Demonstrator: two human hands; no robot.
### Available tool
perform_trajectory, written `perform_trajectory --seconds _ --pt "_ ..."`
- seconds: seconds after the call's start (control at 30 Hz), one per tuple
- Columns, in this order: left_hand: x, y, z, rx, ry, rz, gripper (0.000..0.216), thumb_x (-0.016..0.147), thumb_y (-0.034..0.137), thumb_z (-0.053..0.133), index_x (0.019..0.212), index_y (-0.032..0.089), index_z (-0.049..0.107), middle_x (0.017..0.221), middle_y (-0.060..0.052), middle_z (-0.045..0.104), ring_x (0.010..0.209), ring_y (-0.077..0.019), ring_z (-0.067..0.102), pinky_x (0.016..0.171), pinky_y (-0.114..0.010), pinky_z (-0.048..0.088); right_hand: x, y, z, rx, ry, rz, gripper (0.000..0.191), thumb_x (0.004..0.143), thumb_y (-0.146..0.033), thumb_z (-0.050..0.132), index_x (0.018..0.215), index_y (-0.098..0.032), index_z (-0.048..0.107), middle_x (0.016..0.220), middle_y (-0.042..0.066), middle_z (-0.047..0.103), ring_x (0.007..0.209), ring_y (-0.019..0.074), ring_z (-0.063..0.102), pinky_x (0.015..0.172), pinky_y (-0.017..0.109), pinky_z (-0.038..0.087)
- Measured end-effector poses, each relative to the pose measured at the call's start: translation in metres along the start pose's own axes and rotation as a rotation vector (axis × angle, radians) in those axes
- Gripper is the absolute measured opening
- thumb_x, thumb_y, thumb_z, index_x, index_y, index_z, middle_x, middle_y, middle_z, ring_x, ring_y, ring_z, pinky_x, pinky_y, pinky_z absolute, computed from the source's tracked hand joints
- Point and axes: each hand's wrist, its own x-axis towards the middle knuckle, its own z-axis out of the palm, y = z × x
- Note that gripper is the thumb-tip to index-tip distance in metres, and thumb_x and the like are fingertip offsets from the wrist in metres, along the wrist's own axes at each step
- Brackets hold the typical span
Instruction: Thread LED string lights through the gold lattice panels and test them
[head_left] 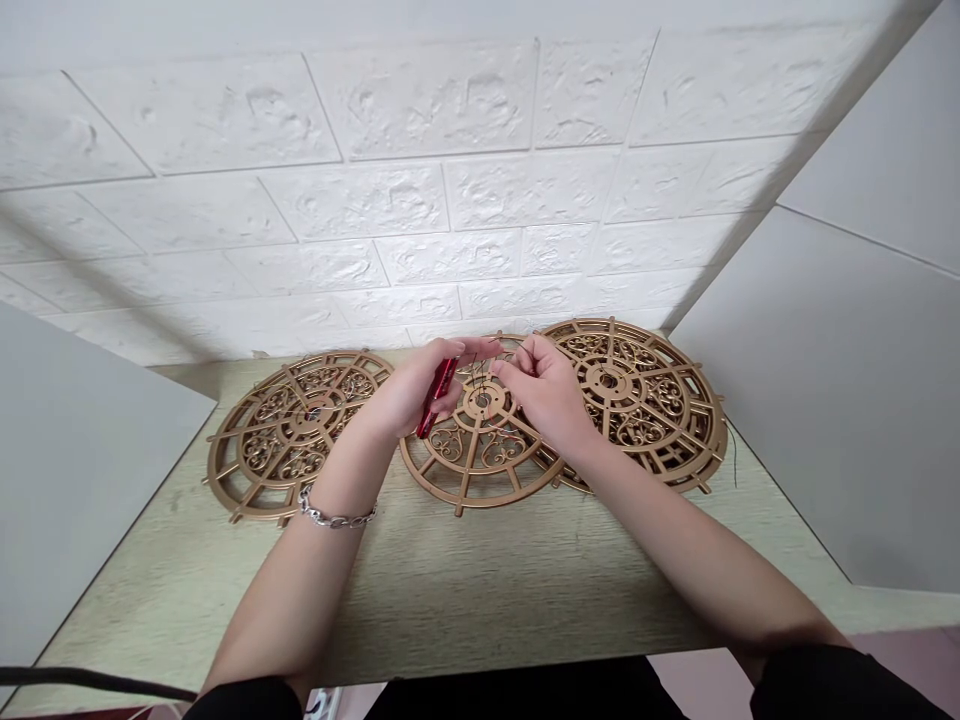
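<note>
gold scrollwork disc (471, 406), dark wires (482, 374) at centre

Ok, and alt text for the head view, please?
A person's left hand holds a red tool while the right hand, pinched shut, is beside thin dark wires over a gold openwork disc. Similar discs lie in a left pile and a right pile, on a pale table against a white brick-patterned wall.
</note>
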Motion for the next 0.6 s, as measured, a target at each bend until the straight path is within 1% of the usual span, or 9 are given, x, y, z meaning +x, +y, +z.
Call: perform_trajectory --seconds 0.07,0.1,0.2,0.23,0.3,0.33,0.4,0.47,0.6 --pt "-0.001 0.000 -0.001 -0.030 -0.072 -0.032 0.045 0.080 0.028 0.032 0.117 0.011 0.052 0.103 -0.014 0.062 0.033 -0.0012 0.024 0.034 -0.021 0.024 0.000 0.002 -0.001 -0.144 0.066 -0.141 0.033 0.073 -0.019 0.057 0.059 -0.018 0.027 0.055 -0.007 0.029 0.050 0.0059 0.028 0.049 0.021 0.027" --pt "-0.001 0.000 -0.001 -0.041 -0.104 -0.040 0.045 0.080 0.028 0.032 0.116 0.011 0.053 0.100 -0.013 0.062 0.033 -0.0013 0.024 0.034 -0.021 0.024 -0.001 0.003 -0.001 -0.212 0.081 -0.212 0.031 0.073 -0.018 0.057 0.058 -0.018 0.029 0.055 -0.007 0.029 0.050 0.0063 0.028 0.050 0.021 0.027" --pt "0.000 -0.001 -0.002 -0.066 -0.145 -0.053 0.043 0.078 0.028 0.033 0.112 0.011 0.056 0.086 -0.009 0.061 0.032 -0.0015 0.024 0.033 -0.021 0.025 -0.001 0.005 -0.001 -0.330 0.034 -0.347 0.011 0.075 -0.019 0.056 0.068 -0.019 0.048 0.054 -0.006 0.037 0.051 0.0079 0.035 0.053 0.022 0.032" --pt "0.001 -0.001 -0.002 -0.071 -0.138 -0.061 0.043 0.078 0.028 0.034 0.110 0.011 0.057 0.080 -0.007 0.060 0.032 -0.0016 0.024 0.033 -0.021 0.025 -0.002 0.005 -0.001 -0.335 0.000 -0.362 0.003 0.077 -0.020 0.055 0.074 -0.020 0.054 0.056 -0.005 0.043 0.052 0.0088 0.040 0.055 0.023 0.035" --pt "0.002 -0.002 -0.002 -0.079 -0.118 -0.089 0.041 0.076 0.027 0.035 0.107 0.012 0.058 0.070 -0.003 0.054 0.032 -0.0020 0.024 0.032 -0.020 0.025 -0.001 0.005 -0.001 -0.328 -0.054 -0.369 0.007 0.079 -0.021 0.053 0.083 -0.022 0.060 0.069 -0.002 0.058 0.062 0.0115 0.051 0.062 0.025 0.040" --pt "0.002 -0.003 -0.002 -0.077 -0.108 -0.103 0.041 0.076 0.027 0.035 0.106 0.012 0.058 0.066 -0.001 0.051 0.032 -0.0024 0.023 0.032 -0.020 0.025 -0.001 0.006 -0.002 -0.327 -0.072 -0.368 0.009 0.080 -0.021 0.052 0.083 -0.022 0.061 0.078 0.000 0.062 0.068 0.0129 0.054 0.066 0.027 0.042" --pt "0.003 -0.004 -0.002 -0.063 -0.091 -0.121 0.042 0.075 0.028 0.035 0.106 0.012 0.058 0.062 0.000 0.048 0.032 -0.0031 0.023 0.032 -0.020 0.025 0.000 0.008 -0.003 -0.351 -0.096 -0.375 0.011 0.082 -0.022 0.051 0.082 -0.023 0.062 0.085 0.001 0.064 0.076 0.0152 0.057 0.071 0.029 0.043" --pt "0.003 -0.004 -0.001 -0.050 -0.087 -0.127 0.044 0.075 0.029 0.035 0.108 0.012 0.057 0.063 -0.001 0.050 0.033 -0.0035 0.022 0.032 -0.020 0.025 0.001 0.012 -0.005 -0.393 -0.114 -0.399 0.014 0.083 -0.022 0.049 0.083 -0.024 0.063 0.085 0.002 0.063 0.078 0.0161 0.056 0.073 0.030 0.043" --pt "0.004 -0.005 0.001 -0.035 -0.134 -0.115 0.042 0.078 0.028 0.034 0.112 0.014 0.055 0.074 -0.004 0.057 0.033 -0.0029 0.025 0.033 -0.020 0.025 0.002 0.016 -0.007 -0.462 -0.113 -0.461 0.016 0.084 -0.020 0.045 0.082 -0.022 0.060 0.081 0.003 0.060 0.078 0.0158 0.054 0.070 0.028 0.042"
